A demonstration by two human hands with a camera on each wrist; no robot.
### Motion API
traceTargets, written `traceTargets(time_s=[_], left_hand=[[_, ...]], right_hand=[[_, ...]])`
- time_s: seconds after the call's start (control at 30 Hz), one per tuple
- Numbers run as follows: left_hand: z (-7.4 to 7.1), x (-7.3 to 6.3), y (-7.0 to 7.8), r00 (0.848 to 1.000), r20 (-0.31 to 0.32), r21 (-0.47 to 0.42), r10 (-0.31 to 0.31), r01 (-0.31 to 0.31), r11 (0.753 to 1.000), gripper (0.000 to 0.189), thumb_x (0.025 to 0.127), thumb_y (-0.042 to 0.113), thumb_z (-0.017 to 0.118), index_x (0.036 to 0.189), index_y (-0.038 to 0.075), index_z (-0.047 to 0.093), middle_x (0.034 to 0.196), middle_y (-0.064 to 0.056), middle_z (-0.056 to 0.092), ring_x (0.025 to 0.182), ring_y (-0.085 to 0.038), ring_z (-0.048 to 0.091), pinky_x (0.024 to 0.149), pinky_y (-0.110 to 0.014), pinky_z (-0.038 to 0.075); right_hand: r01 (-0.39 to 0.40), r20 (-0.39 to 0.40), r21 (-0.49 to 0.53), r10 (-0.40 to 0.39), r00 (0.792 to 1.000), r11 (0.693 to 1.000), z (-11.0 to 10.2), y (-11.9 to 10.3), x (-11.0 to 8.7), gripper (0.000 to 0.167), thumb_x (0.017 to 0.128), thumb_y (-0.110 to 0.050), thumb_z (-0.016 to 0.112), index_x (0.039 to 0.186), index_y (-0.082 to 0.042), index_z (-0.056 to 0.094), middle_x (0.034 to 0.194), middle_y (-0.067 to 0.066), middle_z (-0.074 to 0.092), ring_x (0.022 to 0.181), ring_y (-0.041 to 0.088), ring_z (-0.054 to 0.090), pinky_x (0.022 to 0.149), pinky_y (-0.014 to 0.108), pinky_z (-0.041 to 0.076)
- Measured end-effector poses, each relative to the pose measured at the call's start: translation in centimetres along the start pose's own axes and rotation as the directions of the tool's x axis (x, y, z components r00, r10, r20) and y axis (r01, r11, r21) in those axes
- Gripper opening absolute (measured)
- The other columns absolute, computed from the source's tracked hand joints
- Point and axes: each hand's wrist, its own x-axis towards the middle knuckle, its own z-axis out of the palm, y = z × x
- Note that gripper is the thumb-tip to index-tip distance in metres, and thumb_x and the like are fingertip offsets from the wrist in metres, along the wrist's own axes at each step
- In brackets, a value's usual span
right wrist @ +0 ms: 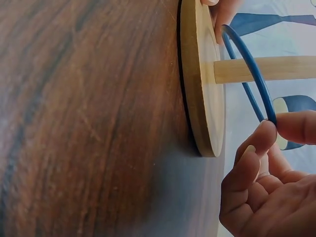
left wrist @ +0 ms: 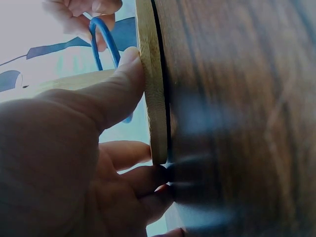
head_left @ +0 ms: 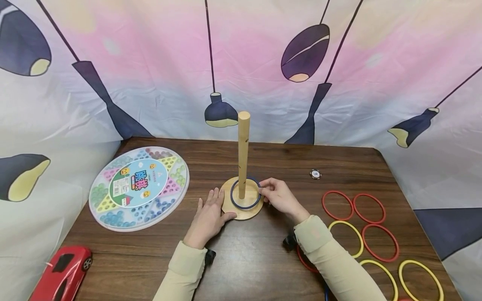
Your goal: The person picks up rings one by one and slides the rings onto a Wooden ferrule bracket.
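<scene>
A wooden ring-toss stand, its upright post [head_left: 243, 154] rising from a round base [head_left: 241, 214], stands on the table. The blue ring [head_left: 245, 207] encircles the post low down, just above the base. In the right wrist view this ring [right wrist: 253, 66] sits tilted. My right hand [head_left: 280, 197] pinches its right side between thumb and fingertips. My left hand [head_left: 209, 217] holds the base at its left edge; in the left wrist view the thumb [left wrist: 121, 89] lies against its upper face and the fingers bend beside the rim.
Several red rings [head_left: 338, 192] and yellow rings [head_left: 421, 261] lie at the right, some partly under my right forearm. A poker chip [head_left: 315, 174] lies behind them. At the left are a round Chinese checkers set [head_left: 139, 188] and a red toy car [head_left: 62, 271]. A printed curtain [head_left: 169, 83] hangs behind.
</scene>
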Motion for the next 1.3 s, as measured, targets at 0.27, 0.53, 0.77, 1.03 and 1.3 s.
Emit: traceTargets(time_s=[0.27,0.53,0.77,1.03,1.3], left_hand=[[0.11,0.04,-0.06,1.000,0.004,-0.002,-0.005,0.005,1.000,0.085,0.089,0.044,0.067,0.149,-0.005,0.032,0.153,-0.027,0.027,0.144,-0.039,0.021,0.111,-0.065,0.015],[0.16,0.03,-0.14,1.000,0.009,-0.009,-0.012,0.012,1.000,0.086,0.089,0.045,0.066,0.150,-0.004,0.030,0.154,-0.026,0.025,0.144,-0.038,0.019,0.111,-0.065,0.014],[0.25,0.14,-0.13,1.000,-0.002,0.005,-0.004,0.004,1.000,0.086,0.088,0.045,0.066,0.149,-0.005,0.032,0.153,-0.026,0.026,0.144,-0.038,0.020,0.111,-0.065,0.015],[0.24,0.19,-0.12,1.000,-0.015,0.010,0.006,-0.006,1.000,0.085,0.088,0.045,0.067,0.148,-0.005,0.033,0.153,-0.027,0.028,0.144,-0.039,0.022,0.110,-0.066,0.016],[0.24,0.15,-0.15,1.000,-0.010,0.002,0.001,-0.001,1.000,0.085,0.088,0.045,0.067,0.149,-0.005,0.032,0.153,-0.027,0.027,0.144,-0.039,0.021,0.110,-0.065,0.016]], right_hand=[[-0.006,-0.002,-0.002,0.005,1.000,1.000,0.19,0.15,0.13,0.022,0.092,-0.005,0.059,0.110,0.007,0.062,0.073,0.015,0.061,0.067,0.030,0.059,0.055,0.029,0.047],[-0.015,-0.048,-0.030,0.013,0.999,0.999,0.50,0.48,0.27,0.021,0.091,-0.007,0.062,0.110,0.004,0.063,0.073,0.016,0.061,0.068,0.031,0.060,0.054,0.025,0.043],[-0.018,-0.085,-0.080,0.011,0.996,0.997,0.79,0.72,0.31,0.021,0.090,-0.008,0.066,0.109,0.001,0.064,0.073,0.012,0.062,0.065,0.023,0.060,0.053,0.026,0.043],[-0.028,-0.093,-0.086,0.019,0.995,0.996,0.94,0.95,0.40,0.020,0.090,-0.008,0.066,0.108,0.001,0.064,0.077,0.012,0.063,0.068,0.018,0.062,0.058,0.025,0.049],[-0.029,-0.101,-0.129,0.016,0.995,0.991,0.98,0.87,0.28,0.019,0.091,-0.009,0.066,0.107,0.001,0.064,0.076,0.011,0.064,0.062,0.015,0.059,0.057,0.026,0.049]])
